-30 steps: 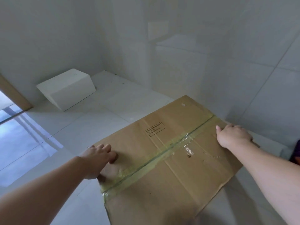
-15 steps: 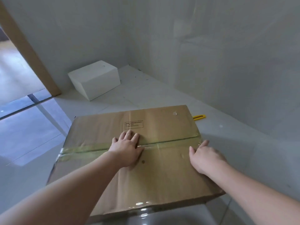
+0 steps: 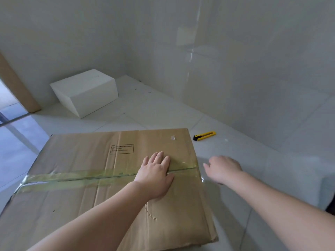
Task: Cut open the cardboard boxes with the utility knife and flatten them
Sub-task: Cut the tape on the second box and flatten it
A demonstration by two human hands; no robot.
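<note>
A large brown cardboard box (image 3: 90,160) lies flat on the white tiled floor, with a strip of yellowish tape running across its middle seam. My left hand (image 3: 155,175) presses flat on the box near the right end of the tape, fingers straight. My right hand (image 3: 223,168) hovers just off the box's right edge, above the floor, fingers loosely curled and holding nothing. The yellow and black utility knife (image 3: 204,136) lies on the floor beyond the box's far right corner, apart from both hands.
A closed white box (image 3: 85,91) stands on the floor at the back left, close to the wall. A wooden door frame (image 3: 17,87) rises at the far left. Glossy white walls close in at the back and right.
My right hand has lifted off the box's right edge and moved right and forward over the floor. My left hand slid right along the tape. The view shifted, showing more of the knife.
</note>
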